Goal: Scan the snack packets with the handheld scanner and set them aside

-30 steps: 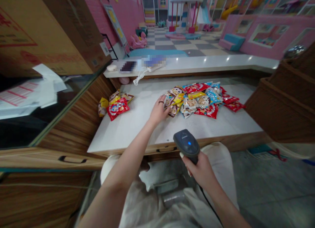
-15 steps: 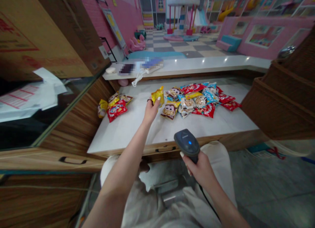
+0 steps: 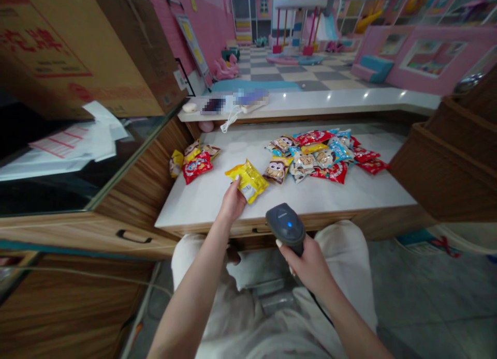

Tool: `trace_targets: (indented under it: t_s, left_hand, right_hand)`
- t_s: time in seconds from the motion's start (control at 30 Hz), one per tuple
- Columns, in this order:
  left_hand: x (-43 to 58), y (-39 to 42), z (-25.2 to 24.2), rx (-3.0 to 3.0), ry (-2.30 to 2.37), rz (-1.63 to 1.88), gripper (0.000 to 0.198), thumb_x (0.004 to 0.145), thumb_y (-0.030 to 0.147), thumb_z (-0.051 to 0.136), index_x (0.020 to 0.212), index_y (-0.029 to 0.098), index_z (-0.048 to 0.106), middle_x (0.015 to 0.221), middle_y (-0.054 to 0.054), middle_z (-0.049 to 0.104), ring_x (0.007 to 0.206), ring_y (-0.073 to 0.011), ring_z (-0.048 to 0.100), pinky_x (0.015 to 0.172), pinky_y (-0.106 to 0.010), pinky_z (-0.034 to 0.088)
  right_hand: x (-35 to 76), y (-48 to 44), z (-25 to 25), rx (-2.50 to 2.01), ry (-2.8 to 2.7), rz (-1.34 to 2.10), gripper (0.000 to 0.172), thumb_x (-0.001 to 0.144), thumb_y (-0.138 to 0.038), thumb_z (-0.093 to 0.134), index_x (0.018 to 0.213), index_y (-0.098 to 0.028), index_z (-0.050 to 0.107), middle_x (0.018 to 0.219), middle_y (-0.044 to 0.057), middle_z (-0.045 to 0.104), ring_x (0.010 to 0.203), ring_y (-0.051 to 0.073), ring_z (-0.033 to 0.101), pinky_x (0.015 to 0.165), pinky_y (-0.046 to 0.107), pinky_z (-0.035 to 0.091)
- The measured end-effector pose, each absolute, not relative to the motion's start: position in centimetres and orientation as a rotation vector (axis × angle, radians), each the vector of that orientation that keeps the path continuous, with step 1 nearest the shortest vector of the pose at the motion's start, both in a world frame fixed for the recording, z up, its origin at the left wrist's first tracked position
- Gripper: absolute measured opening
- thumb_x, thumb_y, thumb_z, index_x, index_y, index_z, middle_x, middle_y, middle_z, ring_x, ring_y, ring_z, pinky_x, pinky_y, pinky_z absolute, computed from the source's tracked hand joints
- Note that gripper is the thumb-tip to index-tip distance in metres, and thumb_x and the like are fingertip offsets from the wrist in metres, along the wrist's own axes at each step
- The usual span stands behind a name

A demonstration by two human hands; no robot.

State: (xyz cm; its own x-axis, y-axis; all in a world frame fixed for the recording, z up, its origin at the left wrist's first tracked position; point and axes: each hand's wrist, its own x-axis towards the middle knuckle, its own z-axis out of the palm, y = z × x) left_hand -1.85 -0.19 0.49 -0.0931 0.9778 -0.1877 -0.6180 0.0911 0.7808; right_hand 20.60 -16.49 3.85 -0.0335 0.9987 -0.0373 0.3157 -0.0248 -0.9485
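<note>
My left hand (image 3: 233, 199) is closed on the edge of a yellow snack bag (image 3: 250, 181), thumb on top. The bag's printed back, with a pale label patch, faces up over the white desk top (image 3: 202, 204). My right hand (image 3: 309, 263) grips the handle of a dark grey barcode scanner (image 3: 286, 225), its blue light lit. The scanner's head points toward the desk, just right of and nearer than the yellow bag. A heap of red, blue, white and yellow snack bags (image 3: 322, 154) lies right of my left hand. A smaller group, with a red snack bag (image 3: 198, 167) in front, lies to the left.
A big cardboard box (image 3: 128, 48) and loose papers (image 3: 77, 141) rest on the dark counter at left. Brown wicker baskets (image 3: 446, 157) stand at right. A raised white shelf (image 3: 334, 101) runs behind the desk, with a white cable (image 3: 230, 122) hanging over its edge.
My left hand has drawn the yellow bag nearer and turned it so its back faces up. The scanner has shifted slightly left in the view, and the whole view has swung a little left.
</note>
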Motion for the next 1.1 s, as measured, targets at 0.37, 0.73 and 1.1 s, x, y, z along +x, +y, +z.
trace_targets:
  t_s: [0.37, 0.73, 1.1]
  left_hand:
    - [-1.3, 0.0, 0.0, 0.524, 0.868, 1.486, 0.041, 0.092, 0.044, 0.092, 0.116, 0.015, 0.076, 0.126, -0.018, 0.087, 0.140, -0.0378, 0.077, 0.127, -0.056, 0.058]
    - [-1.4, 0.2, 0.0, 0.537, 0.893, 1.469, 0.045, 0.091, 0.049, 0.093, 0.117, 0.017, 0.075, 0.127, -0.017, 0.087, 0.141, -0.0382, 0.076, 0.126, -0.058, 0.058]
    - [-2.7, 0.3, 0.6, 0.735, 1.034, 1.716, 0.053, 0.092, 0.063, 0.089, 0.122, 0.023, 0.070, 0.129, -0.012, 0.085, 0.137, -0.0322, 0.077, 0.120, -0.046, 0.060]
  right_hand:
    - [19.1, -16.3, 5.1, -1.394, -1.545, 1.077, 0.022, 0.088, -0.046, 0.069, 0.075, -0.030, 0.065, 0.053, 0.003, 0.068, 0.073, 0.034, 0.083, 0.061, 0.032, 0.060]
    - [19.1, -16.6, 5.0, -1.383, -1.528, 1.111, 0.022, 0.088, -0.047, 0.074, 0.080, -0.027, 0.072, 0.048, 0.001, 0.064, 0.064, 0.033, 0.082, 0.049, 0.029, 0.054]
    - [20.3, -16.7, 4.8, -1.419, -1.534, 1.042, 0.021, 0.087, -0.048, 0.072, 0.079, -0.029, 0.069, 0.056, 0.005, 0.072, 0.073, 0.035, 0.084, 0.055, 0.031, 0.057]
